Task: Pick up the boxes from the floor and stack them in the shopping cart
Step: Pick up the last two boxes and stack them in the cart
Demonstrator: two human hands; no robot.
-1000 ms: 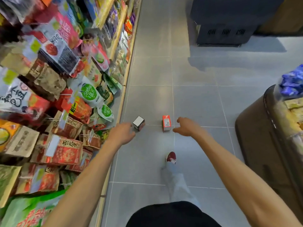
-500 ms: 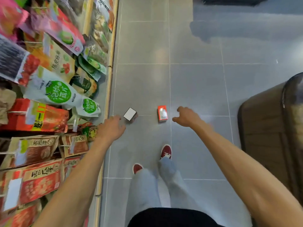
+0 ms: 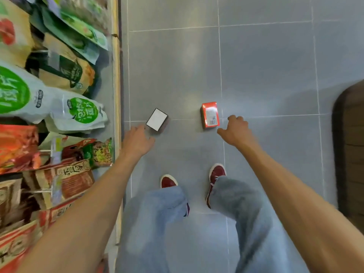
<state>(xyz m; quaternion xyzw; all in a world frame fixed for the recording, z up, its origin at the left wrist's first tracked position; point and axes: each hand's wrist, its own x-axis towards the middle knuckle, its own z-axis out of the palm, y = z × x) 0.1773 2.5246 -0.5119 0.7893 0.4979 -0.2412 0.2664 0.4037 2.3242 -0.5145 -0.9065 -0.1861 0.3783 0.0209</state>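
Two boxes lie on the grey tiled floor (image 3: 266,66) ahead of our feet: a white-topped box (image 3: 157,119) tilted near the snack shelf (image 3: 116,79), and a red box (image 3: 210,114) flat to its right, the two well apart. Since a second ago we have bent lower, so both hands have closed in. Our left hand (image 3: 136,141) sits just beside the white-topped box, grip apart and empty; our right hand (image 3: 235,131) sits just beside the red box, grip apart too. We judge each pickup is about to begin. No shopping cart shows in view.
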